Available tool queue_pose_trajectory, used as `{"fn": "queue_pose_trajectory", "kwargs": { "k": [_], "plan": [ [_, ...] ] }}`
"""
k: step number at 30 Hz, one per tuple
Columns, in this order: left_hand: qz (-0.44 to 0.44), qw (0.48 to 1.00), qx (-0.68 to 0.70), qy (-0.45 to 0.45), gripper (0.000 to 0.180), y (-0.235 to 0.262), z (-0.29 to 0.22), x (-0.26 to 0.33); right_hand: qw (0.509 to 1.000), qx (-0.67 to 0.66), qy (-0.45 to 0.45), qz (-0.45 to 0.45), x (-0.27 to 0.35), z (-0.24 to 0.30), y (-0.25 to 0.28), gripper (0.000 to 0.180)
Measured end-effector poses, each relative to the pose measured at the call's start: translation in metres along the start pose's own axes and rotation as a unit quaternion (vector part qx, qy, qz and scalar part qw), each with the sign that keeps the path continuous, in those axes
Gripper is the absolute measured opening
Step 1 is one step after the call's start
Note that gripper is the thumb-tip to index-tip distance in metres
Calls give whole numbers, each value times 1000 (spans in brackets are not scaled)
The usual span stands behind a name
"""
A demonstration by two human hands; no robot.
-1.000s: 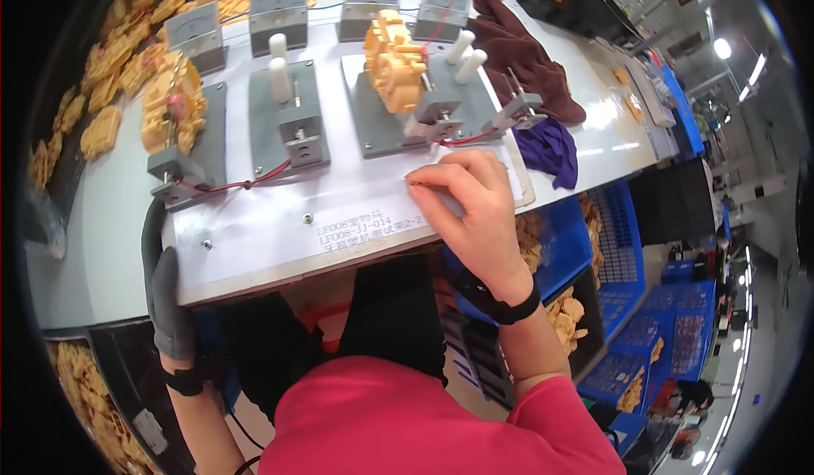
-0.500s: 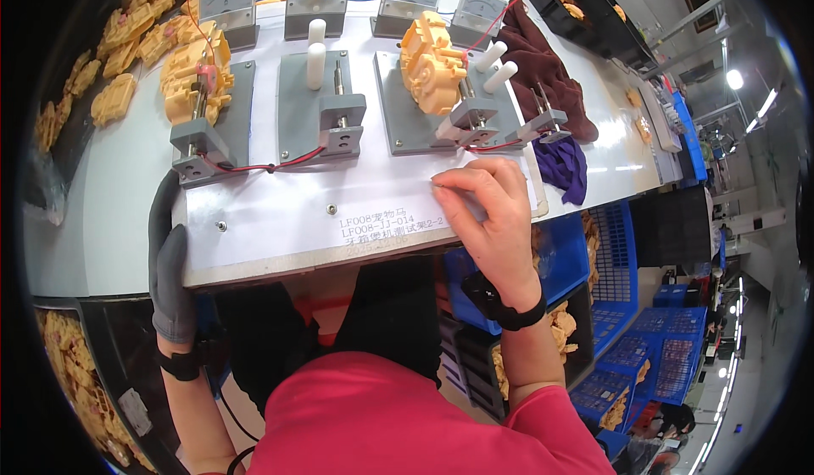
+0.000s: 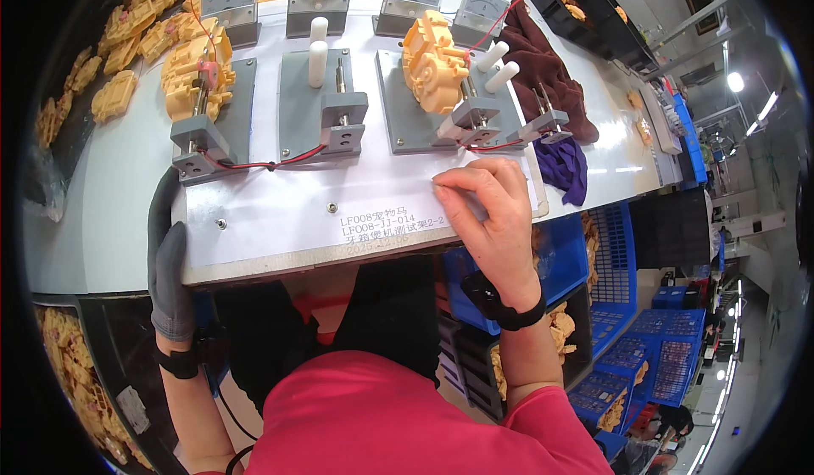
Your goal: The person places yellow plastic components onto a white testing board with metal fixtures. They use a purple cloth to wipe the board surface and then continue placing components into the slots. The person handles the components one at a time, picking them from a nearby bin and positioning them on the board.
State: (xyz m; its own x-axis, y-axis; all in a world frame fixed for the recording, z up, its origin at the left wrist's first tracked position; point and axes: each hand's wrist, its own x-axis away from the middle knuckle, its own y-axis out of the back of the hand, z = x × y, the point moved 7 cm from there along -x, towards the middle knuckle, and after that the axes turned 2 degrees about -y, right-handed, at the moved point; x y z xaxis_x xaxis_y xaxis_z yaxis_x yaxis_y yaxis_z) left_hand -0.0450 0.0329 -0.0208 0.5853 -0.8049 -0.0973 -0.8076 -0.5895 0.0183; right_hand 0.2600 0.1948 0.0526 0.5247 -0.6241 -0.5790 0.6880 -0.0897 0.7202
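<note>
My left hand (image 3: pixel 171 276), in a grey glove, grips the left edge of a white-topped test board (image 3: pixel 271 250). Over the board's right front, my right hand (image 3: pixel 494 216) is bare, its thumb and forefinger pinched together. Anything between those fingertips is hidden. Two small toggle switches (image 3: pixel 331 208) show on the board. Behind them stand grey fixtures with metal pins and red and black wires. The left fixture holds a yellow plastic gearbox (image 3: pixel 195 72), and the right one holds another yellow gearbox (image 3: pixel 434 64). The middle fixture (image 3: pixel 297 119) carries white posts and no gearbox.
Several analog meters (image 3: pixel 318 0) line the back. Yellow gearboxes (image 3: pixel 119 93) are heaped at the far left. A brown cloth (image 3: pixel 547 76) and a purple cloth (image 3: pixel 561 170) lie to the right. Blue crates (image 3: pixel 615 280) and a black bin (image 3: pixel 93 339) of yellow parts flank me below table height.
Nearly everything is still. Both hands keep their places, and the gearboxes stay in their fixtures; the view has shifted very slightly.
</note>
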Motion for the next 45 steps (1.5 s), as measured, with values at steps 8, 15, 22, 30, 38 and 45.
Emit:
{"fn": "queue_pose_trajectory", "kwargs": {
  "k": [8, 15, 22, 30, 38, 45],
  "plan": [
    [6, 1000, -2, -10, 65, 0, -1, 2, 1000, 5, 13, 4, 1, 0, 0, 15],
    [18, 1000, 16, -14, 70, -3, -1, -1, 1000, -1, 15, 1, 3, -1, 1, 16],
    [31, 998, 48, -7, 67, 0, 6, -1, 994, -48, -65, -68, 2, -24, 46, 13],
    [50, 996, 74, -22, 60, 3, 5, 4, 985, -96, -99, -104, 21, -72, 50, 10],
    [15, 999, -28, -38, 50, 9, 1, 6, 970, 196, -131, -57, 49, -165, 75, 23],
    [84, 929, -302, -198, 44, -4, -16, 16, 966, 153, -195, 78, 60, -195, 82, 16]
  ]
}}
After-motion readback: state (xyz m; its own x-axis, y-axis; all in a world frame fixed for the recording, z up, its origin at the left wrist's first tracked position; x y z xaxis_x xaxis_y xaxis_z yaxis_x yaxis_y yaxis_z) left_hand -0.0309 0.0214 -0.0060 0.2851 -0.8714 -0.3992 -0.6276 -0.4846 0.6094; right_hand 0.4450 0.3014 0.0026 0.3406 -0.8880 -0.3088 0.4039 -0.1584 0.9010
